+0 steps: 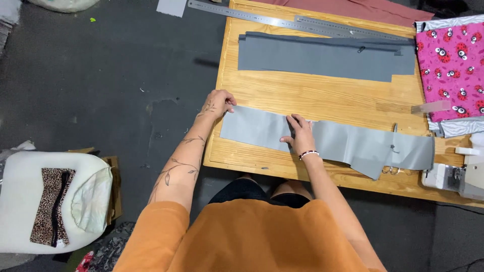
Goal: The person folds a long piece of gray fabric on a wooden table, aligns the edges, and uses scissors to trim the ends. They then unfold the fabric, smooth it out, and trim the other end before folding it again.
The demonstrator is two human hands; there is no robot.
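White cushion [30,201] far left on the floor, leopard strip [50,206] on it. Left hand [218,104] at the left end of the grey strip [353,143], fingers curled on its corner. Right hand [301,137] flat on the strip, fingers spread, gripping nothing. Strip lies along the bench [312,95] near edge. Behind: grey zipper panel [322,58], steel rulers [282,21]. Right: pink fabric [451,70], scissors [390,168] partly under the strip, sewing machine [459,176].
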